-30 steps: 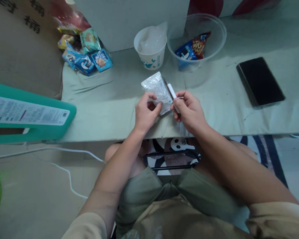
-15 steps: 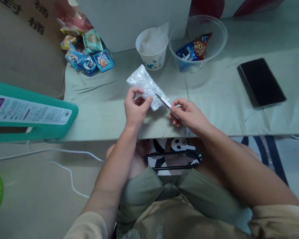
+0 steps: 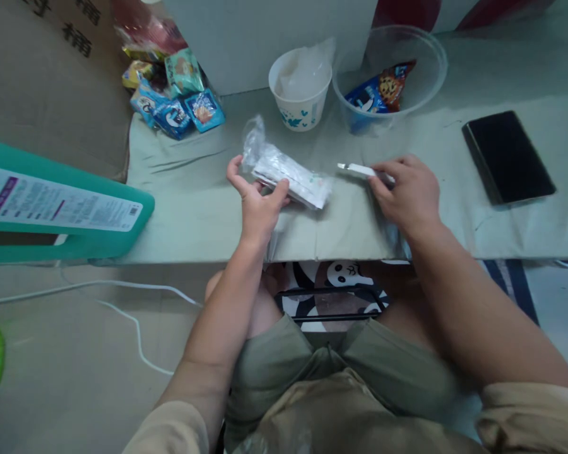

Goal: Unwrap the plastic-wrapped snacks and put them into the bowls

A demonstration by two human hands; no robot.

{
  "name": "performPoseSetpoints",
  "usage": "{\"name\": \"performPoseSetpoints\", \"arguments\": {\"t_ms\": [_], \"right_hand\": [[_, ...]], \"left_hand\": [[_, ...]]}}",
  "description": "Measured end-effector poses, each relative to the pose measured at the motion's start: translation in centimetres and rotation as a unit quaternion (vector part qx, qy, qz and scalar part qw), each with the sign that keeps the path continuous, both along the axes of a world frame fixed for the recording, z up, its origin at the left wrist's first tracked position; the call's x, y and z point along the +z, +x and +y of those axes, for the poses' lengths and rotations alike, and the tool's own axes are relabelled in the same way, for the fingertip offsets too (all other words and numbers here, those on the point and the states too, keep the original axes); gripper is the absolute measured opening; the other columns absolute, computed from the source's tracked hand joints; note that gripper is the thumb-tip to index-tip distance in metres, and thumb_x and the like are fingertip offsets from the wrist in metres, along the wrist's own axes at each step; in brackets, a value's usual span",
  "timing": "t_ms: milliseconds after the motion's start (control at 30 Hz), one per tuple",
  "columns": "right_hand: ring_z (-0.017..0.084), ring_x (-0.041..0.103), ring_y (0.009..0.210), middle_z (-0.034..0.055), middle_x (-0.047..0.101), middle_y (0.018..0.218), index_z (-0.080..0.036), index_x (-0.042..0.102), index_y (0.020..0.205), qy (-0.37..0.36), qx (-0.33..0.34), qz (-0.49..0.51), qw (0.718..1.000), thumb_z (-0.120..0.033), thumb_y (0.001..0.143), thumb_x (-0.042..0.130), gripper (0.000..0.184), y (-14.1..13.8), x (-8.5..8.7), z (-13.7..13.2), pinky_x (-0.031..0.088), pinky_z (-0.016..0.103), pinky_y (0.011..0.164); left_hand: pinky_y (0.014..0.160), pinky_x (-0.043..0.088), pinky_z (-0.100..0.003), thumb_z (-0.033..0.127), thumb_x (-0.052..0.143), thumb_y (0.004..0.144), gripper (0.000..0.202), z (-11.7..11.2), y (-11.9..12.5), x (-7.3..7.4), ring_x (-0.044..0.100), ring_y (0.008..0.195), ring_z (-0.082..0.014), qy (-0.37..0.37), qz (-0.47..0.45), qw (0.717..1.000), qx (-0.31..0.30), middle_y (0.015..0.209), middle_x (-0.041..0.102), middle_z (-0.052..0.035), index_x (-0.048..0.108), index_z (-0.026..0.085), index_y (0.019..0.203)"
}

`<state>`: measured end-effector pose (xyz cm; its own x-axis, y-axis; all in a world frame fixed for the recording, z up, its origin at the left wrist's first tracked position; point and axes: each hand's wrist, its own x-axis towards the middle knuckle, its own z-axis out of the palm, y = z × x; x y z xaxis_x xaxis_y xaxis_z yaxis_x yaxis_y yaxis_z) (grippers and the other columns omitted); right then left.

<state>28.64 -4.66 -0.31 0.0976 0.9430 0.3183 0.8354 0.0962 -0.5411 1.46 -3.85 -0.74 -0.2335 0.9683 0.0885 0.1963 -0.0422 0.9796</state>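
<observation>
Over the table's near part, my left hand (image 3: pixel 258 198) grips a bubble-wrap package (image 3: pixel 296 176) between thumb and fingers. The package is clear and crinkled, with something flat and white in it and a loose plastic flap at its upper left. To its right, my right hand (image 3: pixel 409 192) is closed round a slim white utility knife (image 3: pixel 360 169). The knife's tip points left toward the package, with a gap between them. My right palm hides the rear of the knife.
Behind the package stand a paper cup (image 3: pixel 300 110) with plastic in it and a clear bowl (image 3: pixel 435 79) holding snack packets. Wrapped snacks (image 3: pixel 173 113) lie at the back left, near a green container (image 3: pixel 137 217). A black phone-like device (image 3: pixel 508 157) rests at the right.
My right hand has drawn the knife away from the package, up and to the right. My left hand has tilted the package, and its plastic flap now stands up at the left end.
</observation>
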Motion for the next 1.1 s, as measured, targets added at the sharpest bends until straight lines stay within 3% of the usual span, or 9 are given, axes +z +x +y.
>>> {"name": "performPoseSetpoints", "arguments": {"t_ms": [167, 267, 400, 533, 600, 700, 833, 967, 1100], "right_hand": [[0.039, 0.056, 0.114, 0.0219, 0.065, 0.115, -0.018, 0.072, 0.115, 0.048, -0.071, -0.02, 0.996, -0.027, 0.086, 0.061, 0.033, 0.2, 0.7, -0.3, 0.039, 0.059, 0.099], [0.035, 0.06, 0.113, 0.0199, 0.066, 0.119, -0.018, 0.066, 0.124, 0.037, 0.094, 0.027, 0.994, -0.032, 0.087, 0.058, 0.04, -1.6, 1.4, -1.2, 0.044, 0.053, 0.1], [0.033, 0.064, 0.104, 0.0124, 0.071, 0.11, -0.022, 0.064, 0.125, -0.003, 0.201, 0.024, 0.979, -0.037, 0.083, 0.064, 0.045, -4.1, 1.7, -2.1, 0.048, 0.05, 0.094], [0.025, 0.063, 0.082, 0.0058, 0.069, 0.082, -0.026, 0.069, 0.091, -0.027, 0.147, 0.081, 0.985, -0.033, 0.088, 0.058, 0.013, -4.2, 1.8, -1.8, 0.05, 0.043, 0.082], [0.022, 0.061, 0.075, 0.004, 0.067, 0.077, -0.026, 0.066, 0.082, -0.027, 0.095, 0.145, 0.984, -0.034, 0.089, 0.06, 0.013, -3.6, 1.8, -1.4, 0.05, 0.039, 0.076], [0.019, 0.057, 0.062, -0.0003, 0.058, 0.066, -0.025, 0.064, 0.087, -0.031, -0.009, 0.241, 0.97, -0.035, 0.089, 0.063, 0.009, -2.8, 1.7, -0.7, 0.049, 0.036, 0.066], [0.02, 0.062, 0.07, 0.0025, 0.063, 0.08, -0.027, 0.058, 0.107, 0.066, -0.06, 0.316, 0.944, -0.03, 0.09, 0.062, 0.018, -2.7, 2.5, -1.1, 0.051, 0.038, 0.07], [0.025, 0.065, 0.088, 0.0098, 0.069, 0.102, -0.025, 0.06, 0.112, 0.064, 0.065, 0.16, 0.983, -0.036, 0.089, 0.062, 0.026, -3.5, 3.1, -2.9, 0.051, 0.043, 0.082], [0.035, 0.061, 0.109, 0.0126, 0.072, 0.113, -0.024, 0.063, 0.122, -0.039, 0.154, -0.025, 0.987, -0.049, 0.084, 0.068, 0.045, -3.7, 2.0, -3.9, 0.044, 0.052, 0.094]], "left_hand": [[0.08, 0.055, -0.033, 0.042, 0.088, 0.072, 0.077, 0.0, -2.1, 0.7, 0.067, 0.093, -0.0198, 0.043, 0.129, 0.99, 0.04, 0.112, 0.063, -0.0056, 0.044, 0.032, 0.134], [0.084, 0.055, -0.033, 0.043, 0.09, 0.069, 0.072, 1.2, -3.4, 0.3, 0.065, 0.109, -0.0224, 0.088, 0.13, 0.987, 0.041, 0.123, 0.061, -0.0075, 0.049, 0.03, 0.127], [0.072, 0.053, -0.028, 0.049, 0.081, 0.077, 0.046, 2.9, -3.7, 0.2, 0.067, 0.089, -0.0178, 0.064, 0.085, 0.994, 0.007, 0.094, 0.066, -0.0023, 0.055, 0.027, 0.108], [0.054, 0.045, -0.026, 0.055, 0.074, 0.081, 0.037, 3.7, -3.9, 0.9, 0.061, 0.063, -0.0141, -0.005, 0.024, 1.0, 0.012, 0.068, 0.055, 0.002, 0.051, 0.026, 0.084], [0.048, 0.041, -0.025, 0.061, 0.07, 0.081, 0.041, 3.5, -4.2, 1.3, 0.059, 0.057, -0.0132, -0.041, -0.019, 0.999, -0.004, 0.064, 0.052, 0.0023, 0.049, 0.025, 0.08], [0.041, 0.033, -0.024, 0.064, 0.071, 0.077, 0.046, 3.3, -4.7, 1.2, 0.056, 0.052, -0.0118, -0.088, -0.063, 0.994, -0.019, 0.061, 0.051, 0.0026, 0.047, 0.025, 0.075], [0.04, 0.03, -0.024, 0.055, 0.074, 0.076, 0.042, 3.8, -5.6, 0.4, 0.056, 0.052, -0.0123, -0.138, -0.047, 0.987, 0.062, 0.062, 0.051, 0.0018, 0.046, 0.024, 0.073], [0.057, 0.045, -0.026, 0.048, 0.074, 0.08, 0.035, 4.2, -6.0, 0.3, 0.058, 0.071, -0.0144, -0.006, 0.053, 0.988, 0.147, 0.079, 0.054, -0.0001, 0.048, 0.024, 0.083], [0.081, 0.051, -0.03, 0.048, 0.074, 0.084, 0.031, 3.2, -5.0, 1.0, 0.058, 0.096, -0.0191, 0.13, 0.159, 0.975, 0.086, 0.097, 0.055, -0.004, 0.055, 0.024, 0.091]]}}
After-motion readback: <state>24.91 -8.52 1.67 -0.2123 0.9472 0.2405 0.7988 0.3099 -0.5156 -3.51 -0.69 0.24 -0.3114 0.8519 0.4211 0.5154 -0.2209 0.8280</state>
